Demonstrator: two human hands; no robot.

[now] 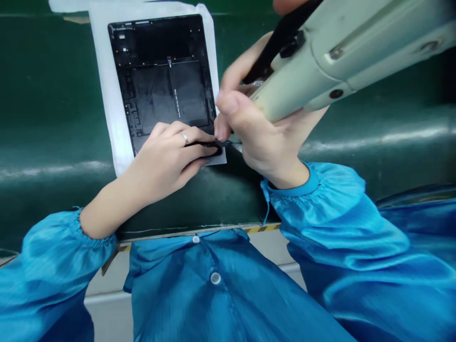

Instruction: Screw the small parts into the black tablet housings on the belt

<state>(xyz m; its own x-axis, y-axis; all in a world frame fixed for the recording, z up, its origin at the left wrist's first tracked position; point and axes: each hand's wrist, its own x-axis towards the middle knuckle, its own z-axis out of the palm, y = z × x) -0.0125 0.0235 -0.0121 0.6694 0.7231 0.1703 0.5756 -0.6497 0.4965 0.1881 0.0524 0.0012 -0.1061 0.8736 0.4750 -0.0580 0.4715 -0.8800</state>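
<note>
Left hand (171, 154) steadies black panel (162, 80); right hand (256, 128) grips, apparently, a screwdriver (342, 52)

No readable text in view

The black panel (162, 80) on the white sheet (107, 95) carries a thin strip of small white print running down its middle, beside the central seam, but the letters are too small and blurred to make out. The pale power tool (342, 52) shows no brand or number that can be read, and neither does the green belt (53, 118). The yellow-and-black striped tape (261, 228) at the belt's near edge is a marking only, without words.
</note>
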